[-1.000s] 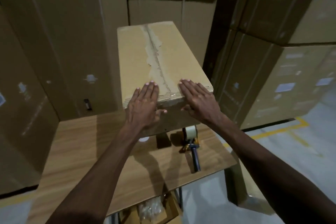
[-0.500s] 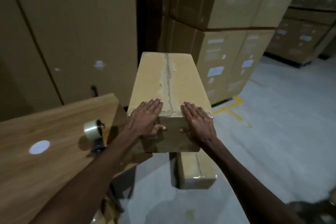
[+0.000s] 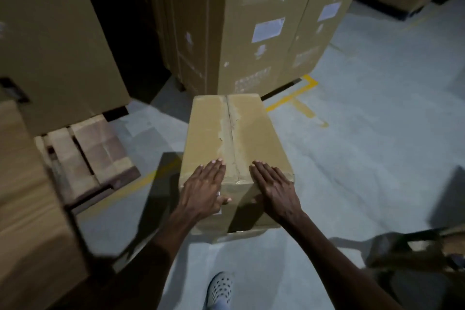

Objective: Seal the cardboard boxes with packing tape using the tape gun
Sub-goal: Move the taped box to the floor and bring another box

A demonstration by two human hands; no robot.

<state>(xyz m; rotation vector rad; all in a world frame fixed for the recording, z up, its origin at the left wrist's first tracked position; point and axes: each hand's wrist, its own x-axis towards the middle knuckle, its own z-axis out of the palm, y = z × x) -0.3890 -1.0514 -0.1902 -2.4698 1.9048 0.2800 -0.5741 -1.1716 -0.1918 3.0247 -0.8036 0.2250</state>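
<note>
A long cardboard box (image 3: 251, 133) with a worn tape strip along its top seam is held out in front of me above the grey floor. My left hand (image 3: 203, 189) lies with straight fingers on the box's near top left, its thumb pressed against the near end face. My right hand (image 3: 274, 189) mirrors it on the near top right, thumb also on the end face. Both hands clamp the near top edge. The tape gun is out of view.
Tall stacks of large cartons (image 3: 264, 33) stand ahead and at the left. A wooden pallet (image 3: 95, 158) lies at the left, with a blurred brown surface (image 3: 25, 209) nearer me. Yellow floor lines (image 3: 297, 98) run ahead. My shoe (image 3: 220, 289) shows below; a dark object (image 3: 415, 251) sits at the right.
I have turned right with the box, taking it off the wooden table and out over the floor. The table and tape gun have left the view. My hands keep their hold.
</note>
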